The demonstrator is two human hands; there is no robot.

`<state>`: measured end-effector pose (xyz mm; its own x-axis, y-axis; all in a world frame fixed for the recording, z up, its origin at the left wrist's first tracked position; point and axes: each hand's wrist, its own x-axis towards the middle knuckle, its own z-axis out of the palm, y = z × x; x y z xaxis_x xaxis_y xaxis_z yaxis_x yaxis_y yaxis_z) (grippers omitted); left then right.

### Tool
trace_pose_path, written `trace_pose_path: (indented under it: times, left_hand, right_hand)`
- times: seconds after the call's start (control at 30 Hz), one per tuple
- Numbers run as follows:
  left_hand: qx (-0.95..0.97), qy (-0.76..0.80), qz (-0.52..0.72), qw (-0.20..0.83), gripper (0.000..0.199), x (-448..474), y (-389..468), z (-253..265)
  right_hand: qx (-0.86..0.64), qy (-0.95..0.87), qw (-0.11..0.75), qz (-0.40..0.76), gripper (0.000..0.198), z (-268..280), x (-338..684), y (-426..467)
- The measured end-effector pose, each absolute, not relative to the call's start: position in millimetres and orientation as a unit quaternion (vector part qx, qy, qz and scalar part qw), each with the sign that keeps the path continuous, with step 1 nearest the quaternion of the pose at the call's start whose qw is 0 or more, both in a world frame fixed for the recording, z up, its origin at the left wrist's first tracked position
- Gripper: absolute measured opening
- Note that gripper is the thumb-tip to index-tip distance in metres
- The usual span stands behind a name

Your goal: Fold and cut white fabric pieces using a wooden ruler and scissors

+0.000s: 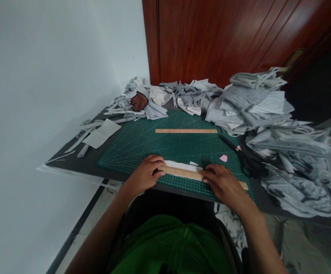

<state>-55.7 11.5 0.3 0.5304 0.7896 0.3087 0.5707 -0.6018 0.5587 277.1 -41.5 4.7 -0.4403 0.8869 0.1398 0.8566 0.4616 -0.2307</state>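
Pale wood runs between the person's two hands: a wooden ruler (182,172), lying crosswise near the close edge of the green cutting mat (142,140). From where I stand, the left hand (145,173) has thumb and fingertips closed on the ruler's left end. The right hand (225,186) grasps it farther along, thumb on the near side and fingers bent over it, with the ruler's other end poking out past the knuckles.

Between the two sets of fingers, a white cloth strip (179,164) lies under the ruler and shows mostly along its far edge. A small white scrap (194,163) sits just beyond the strip, near the right fingertips. Well ahead of both hands, a second ruler (186,131) lies flat on the mat. Beyond the right fingers is a pink piece (224,158), and farther to their right are black scissors (251,165), blades pointing away from the person.

Grey cloth stacks (247,101) rise past the scissors. Out beyond the left fingers, a pale sheet (102,134) rests near some narrow strips, and farther off a brown, dark-edged piece (139,101) lies among heaped offcuts.
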Motion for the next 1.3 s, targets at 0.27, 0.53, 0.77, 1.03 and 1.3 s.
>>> trace_pose_path:
  times: [0.27, 0.53, 0.77, 1.03, 1.3]
  left_hand:
    - [0.846, 0.394, 0.270, 0.238, 0.022, -63, 15, 4]
    - [0.847, 0.410, 0.253, 0.226, 0.024, -66, 17, 1]
    - [0.842, 0.402, 0.267, 0.240, 0.024, -68, 17, -2]
    - [0.835, 0.418, 0.285, 0.215, 0.014, -59, 13, 0]
    - [0.821, 0.496, 0.274, 0.070, 0.014, -33, 8, -6]
  right_hand:
    - [-0.523, -0.841, 0.123, 0.059, 0.033, 7, 275, -44]
    - [-0.526, -0.835, 0.147, 0.070, 0.034, 6, 278, -45]
    - [-0.533, -0.831, 0.140, 0.084, 0.033, 9, 277, -46]
    - [-0.536, -0.829, 0.136, 0.082, 0.032, 13, 275, -46]
    - [-0.574, -0.809, 0.121, 0.034, 0.025, 9, 263, -46]
